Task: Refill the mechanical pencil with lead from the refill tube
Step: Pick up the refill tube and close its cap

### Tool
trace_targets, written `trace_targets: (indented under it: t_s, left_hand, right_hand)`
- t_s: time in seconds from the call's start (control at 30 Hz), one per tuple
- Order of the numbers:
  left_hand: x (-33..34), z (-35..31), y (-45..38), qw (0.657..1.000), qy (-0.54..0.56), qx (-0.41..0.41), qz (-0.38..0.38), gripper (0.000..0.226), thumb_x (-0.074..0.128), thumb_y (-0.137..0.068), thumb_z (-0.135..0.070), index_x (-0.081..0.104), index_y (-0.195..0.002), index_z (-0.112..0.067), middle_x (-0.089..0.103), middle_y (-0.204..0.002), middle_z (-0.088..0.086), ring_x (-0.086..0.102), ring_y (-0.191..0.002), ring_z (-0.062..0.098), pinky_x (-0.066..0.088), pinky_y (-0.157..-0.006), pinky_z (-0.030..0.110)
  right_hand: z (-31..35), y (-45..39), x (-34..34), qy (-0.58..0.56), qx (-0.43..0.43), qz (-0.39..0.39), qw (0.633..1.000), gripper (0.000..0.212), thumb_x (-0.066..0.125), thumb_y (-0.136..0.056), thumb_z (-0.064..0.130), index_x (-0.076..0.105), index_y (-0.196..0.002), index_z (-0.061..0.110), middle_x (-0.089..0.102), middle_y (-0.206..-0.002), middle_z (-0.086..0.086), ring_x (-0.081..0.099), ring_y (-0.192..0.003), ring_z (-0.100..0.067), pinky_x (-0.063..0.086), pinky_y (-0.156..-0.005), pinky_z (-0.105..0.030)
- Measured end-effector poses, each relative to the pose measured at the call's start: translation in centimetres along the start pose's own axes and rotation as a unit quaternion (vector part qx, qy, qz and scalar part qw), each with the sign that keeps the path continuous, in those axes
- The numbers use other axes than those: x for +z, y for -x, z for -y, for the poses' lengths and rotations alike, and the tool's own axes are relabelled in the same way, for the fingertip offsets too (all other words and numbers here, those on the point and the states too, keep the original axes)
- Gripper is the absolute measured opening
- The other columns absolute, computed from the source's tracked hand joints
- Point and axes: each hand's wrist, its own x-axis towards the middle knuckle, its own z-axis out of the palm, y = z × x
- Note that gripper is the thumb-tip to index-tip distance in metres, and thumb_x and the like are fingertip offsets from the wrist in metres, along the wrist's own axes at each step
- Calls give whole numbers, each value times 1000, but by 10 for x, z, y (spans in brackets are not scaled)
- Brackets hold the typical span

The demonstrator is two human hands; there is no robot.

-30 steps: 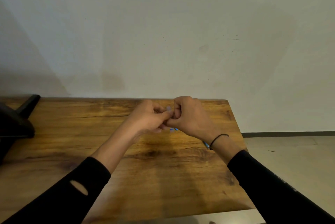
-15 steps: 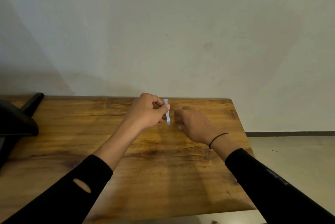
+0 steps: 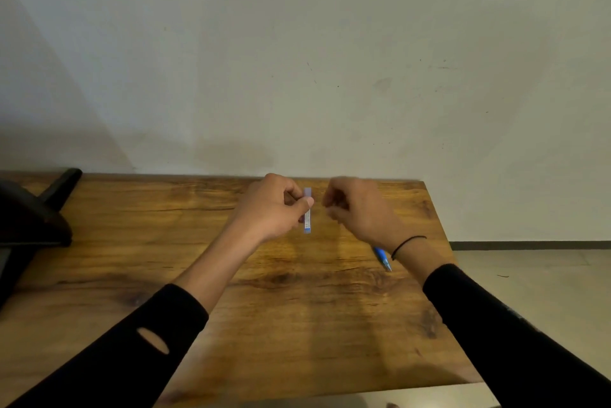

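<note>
Above the far part of the wooden counter point(image 3: 297, 308), I hold the refill tube point(image 3: 307, 213) upright in my left hand point(image 3: 271, 209). My thumb and first fingers point(image 3: 308, 201) are closed around its middle, so both ends stay free: the pale upper end stands above my thumb and the labelled lower end hangs below it. I think I keep it vertical so that the thin leads inside do not slide out before I am ready.

My right hand point(image 3: 358, 209) is just beside the tube, not touching it. Its fingers are curled together at the tips, as in a small pinch. I cannot tell if they hold something, perhaps the tube's cap or one lead; it is too small and a little blurred. I judge that this hand works at the top end of the tube, which is why it stays so near and at the same height.

The mechanical pencil point(image 3: 382, 258) is blue and lies on the counter under my right wrist, with only its tip part visible. It lies close, I suppose, so that I can take it quickly when a lead is out. No hand holds it.

At the left edge a dark object point(image 3: 36, 209) rests on the counter, well apart from my work.

To my judgement the refill is at an early stage: the lead is not yet in the pencil.
</note>
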Motion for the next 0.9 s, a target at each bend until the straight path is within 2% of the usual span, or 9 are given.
trace_targets:
  t_s: [0.07, 0.17, 0.33, 0.53, 0.63, 0.8, 0.9]
  left_hand:
    - [0, 1, 0, 1000, -13, 5, 12, 15, 73, -104, -30, 76, -97, -18, 83, -82, -2, 81, -74, 13, 68, -86, 47]
    - [2, 0, 1, 999, -22, 11, 27, 13, 72, -104, -32, 75, -101, -20, 85, -87, 0, 83, -79, 14, 67, -89, 47]
    - [3, -3, 3, 999, -29, 24, 35, 11, 70, -105, -30, 75, -102, -21, 84, -90, -2, 83, -81, 14, 67, -92, 50]
    - [4, -3, 4, 997, -49, 38, 38, 10, 72, -104, -29, 78, -102, -20, 83, -83, -4, 80, -72, 12, 67, -89, 48]
    - [4, -3, 4, 996, -67, 43, 39, 11, 74, -103, -30, 78, -100, -20, 83, -81, -4, 80, -71, 9, 66, -92, 45]
    - [4, -2, 3, 995, -83, 46, 34, 11, 76, -101, -32, 80, -100, -23, 84, -80, -5, 80, -71, 5, 67, -90, 41]
    - [4, -1, 4, 995, -84, 46, 28, 11, 77, -100, -32, 81, -98, -23, 84, -79, -5, 80, -71, 5, 67, -89, 40]
  right_hand:
    - [3, -4, -14, -153, 21, -60, 986, 10, 79, -90, 2, 75, -91, 11, 75, -81, 1, 73, -73, -17, 61, -69, -29]
    - [10, -5, -23, -312, 11, -78, 947, 9, 82, -89, 1, 77, -92, 8, 77, -83, -4, 75, -77, -19, 63, -67, -29]
    - [16, -2, -15, -313, -11, -50, 948, 9, 81, -90, 0, 76, -92, 7, 79, -85, -14, 78, -84, -34, 67, -69, -37]
    - [13, -2, -17, -304, -20, -26, 952, 8, 80, -91, -1, 74, -92, 4, 79, -83, -14, 77, -75, -22, 65, -68, -32]
    - [12, -3, -16, -294, -18, -17, 956, 8, 79, -92, -1, 73, -93, 4, 78, -84, -16, 78, -79, -32, 68, -72, -39]
    - [13, -2, -16, -320, 3, 12, 947, 11, 78, -92, -3, 71, -89, 6, 77, -84, -17, 78, -78, -27, 66, -72, -34]
    - [12, -3, -16, -329, 8, 14, 944, 10, 78, -91, -4, 71, -89, 3, 77, -87, -23, 79, -83, -36, 66, -75, -37]
